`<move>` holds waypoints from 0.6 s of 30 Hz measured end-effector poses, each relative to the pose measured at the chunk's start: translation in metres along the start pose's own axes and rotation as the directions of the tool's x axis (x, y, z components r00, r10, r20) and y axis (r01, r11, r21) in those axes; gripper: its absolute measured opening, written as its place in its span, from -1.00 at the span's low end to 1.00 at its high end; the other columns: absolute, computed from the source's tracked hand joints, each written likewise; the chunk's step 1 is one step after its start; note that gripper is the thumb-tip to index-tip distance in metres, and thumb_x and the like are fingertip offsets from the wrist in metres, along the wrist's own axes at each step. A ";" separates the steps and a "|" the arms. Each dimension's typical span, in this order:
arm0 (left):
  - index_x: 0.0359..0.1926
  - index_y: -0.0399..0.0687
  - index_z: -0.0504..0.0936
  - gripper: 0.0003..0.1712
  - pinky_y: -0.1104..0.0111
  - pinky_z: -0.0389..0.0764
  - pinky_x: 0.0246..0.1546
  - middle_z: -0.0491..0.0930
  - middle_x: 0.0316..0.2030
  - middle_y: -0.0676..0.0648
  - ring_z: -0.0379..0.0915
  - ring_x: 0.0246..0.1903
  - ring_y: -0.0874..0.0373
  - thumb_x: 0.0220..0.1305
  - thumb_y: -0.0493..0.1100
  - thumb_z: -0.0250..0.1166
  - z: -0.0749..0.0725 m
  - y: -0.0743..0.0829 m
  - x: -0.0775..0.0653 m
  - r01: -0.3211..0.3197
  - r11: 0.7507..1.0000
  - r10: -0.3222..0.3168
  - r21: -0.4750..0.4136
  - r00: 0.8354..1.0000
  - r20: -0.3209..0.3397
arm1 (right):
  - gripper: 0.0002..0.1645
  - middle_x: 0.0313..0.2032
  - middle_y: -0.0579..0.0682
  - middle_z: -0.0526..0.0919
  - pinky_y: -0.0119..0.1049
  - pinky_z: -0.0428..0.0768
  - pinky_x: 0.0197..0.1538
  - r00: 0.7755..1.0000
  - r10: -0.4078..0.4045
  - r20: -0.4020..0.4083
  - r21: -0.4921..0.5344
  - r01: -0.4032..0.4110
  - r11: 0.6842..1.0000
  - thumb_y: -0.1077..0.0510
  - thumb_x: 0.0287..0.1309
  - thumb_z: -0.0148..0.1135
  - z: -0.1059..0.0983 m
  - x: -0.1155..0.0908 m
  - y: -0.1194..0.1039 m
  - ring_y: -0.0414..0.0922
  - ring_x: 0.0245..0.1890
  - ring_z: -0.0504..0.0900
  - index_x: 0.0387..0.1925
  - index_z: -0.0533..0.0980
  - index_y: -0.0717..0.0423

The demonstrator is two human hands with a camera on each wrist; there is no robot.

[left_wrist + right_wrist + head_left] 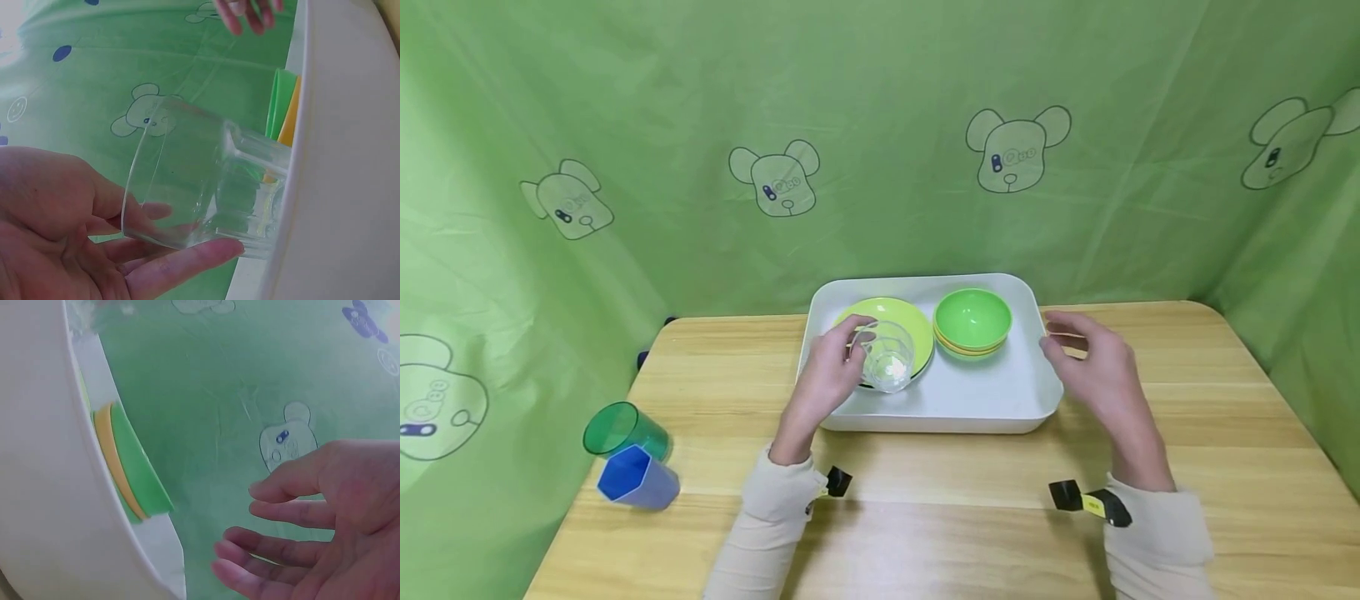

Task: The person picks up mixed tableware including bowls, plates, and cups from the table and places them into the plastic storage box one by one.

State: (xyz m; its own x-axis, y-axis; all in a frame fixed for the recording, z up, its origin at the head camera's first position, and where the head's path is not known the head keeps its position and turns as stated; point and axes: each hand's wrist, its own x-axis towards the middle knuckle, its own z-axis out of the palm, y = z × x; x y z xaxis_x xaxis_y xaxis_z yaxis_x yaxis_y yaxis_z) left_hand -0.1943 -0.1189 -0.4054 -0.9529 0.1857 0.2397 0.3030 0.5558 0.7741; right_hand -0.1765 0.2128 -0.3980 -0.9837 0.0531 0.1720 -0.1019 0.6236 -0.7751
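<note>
My left hand grips a clear drinking glass by its side near the rim. In the head view the glass overlaps the yellow-green plate. From the left wrist view, the glass lies tilted with its base close to the wall of the white tray, fingers along its side. My right hand hovers by the tray's right rim, fingers loosely bent and holding nothing. Stacked bowls, green on top with yellow under it, stand in the tray right of the plate.
On the table's left side a green translucent cup and a blue cup stand close together. The white tray sits at the back of the wooden table. Green cloth hangs behind and at both sides.
</note>
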 end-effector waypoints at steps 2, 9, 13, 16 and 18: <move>0.21 -0.17 0.61 -0.54 0.45 0.41 -0.68 0.73 -0.06 -0.23 0.40 -0.58 0.23 0.36 -0.48 0.09 0.002 0.001 0.000 -0.007 1.000 0.007 0.030 1.000 -0.007 | -0.51 0.19 0.31 0.59 0.06 0.65 0.14 1.000 -0.018 0.009 0.007 0.018 1.000 0.20 0.41 0.19 0.004 -0.001 -0.004 0.25 0.16 0.59 0.30 0.49 0.28; 0.21 -0.19 0.61 -0.55 0.43 0.42 -0.65 0.72 -0.05 -0.23 0.43 -0.54 0.18 0.36 -0.48 0.10 0.008 0.005 -0.001 -0.024 1.000 0.024 0.016 1.000 0.009 | -0.53 0.17 0.31 0.60 0.10 0.64 0.14 0.997 -0.063 0.040 0.039 0.061 0.997 0.29 0.37 0.19 0.018 -0.003 -0.015 0.24 0.11 0.63 0.28 0.51 0.29; 0.19 -0.20 0.61 -0.56 0.41 0.43 -0.57 0.73 -0.07 -0.23 0.42 -0.51 0.18 0.35 -0.48 0.10 0.011 0.006 -0.001 -0.051 0.998 0.051 0.038 0.999 0.001 | -0.53 0.10 0.29 0.66 0.08 0.67 0.08 0.995 -0.082 0.059 0.039 0.080 0.996 0.29 0.36 0.21 0.024 -0.005 -0.023 0.22 0.06 0.67 0.27 0.53 0.26; 0.19 -0.20 0.61 -0.57 0.41 0.40 -0.60 0.73 -0.09 -0.22 0.37 -0.56 0.19 0.36 -0.48 0.11 0.014 0.008 -0.001 -0.062 0.997 0.061 0.047 0.998 0.004 | -0.54 0.06 0.26 0.68 0.08 0.69 0.07 0.992 -0.094 0.083 0.048 0.090 0.995 0.28 0.35 0.21 0.029 -0.006 -0.028 0.22 0.05 0.68 0.26 0.54 0.23; 0.19 -0.19 0.61 -0.57 0.42 0.36 -0.63 0.73 -0.10 -0.22 0.33 -0.60 0.21 0.36 -0.48 0.11 0.017 0.010 -0.001 -0.061 0.997 0.060 0.055 0.998 0.010 | -0.54 0.05 0.25 0.68 0.10 0.69 0.07 0.990 -0.099 0.100 0.059 0.094 0.994 0.27 0.35 0.22 0.033 -0.007 -0.032 0.23 0.05 0.68 0.27 0.54 0.22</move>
State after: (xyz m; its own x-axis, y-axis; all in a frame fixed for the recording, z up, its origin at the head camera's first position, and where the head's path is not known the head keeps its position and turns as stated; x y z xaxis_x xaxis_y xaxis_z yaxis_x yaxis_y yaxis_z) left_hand -0.1898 -0.1003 -0.4079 -0.9327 0.2274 0.2798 0.3606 0.5870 0.7249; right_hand -0.1713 0.1669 -0.3949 -0.9786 -0.0869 0.1865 -0.2020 0.5787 -0.7901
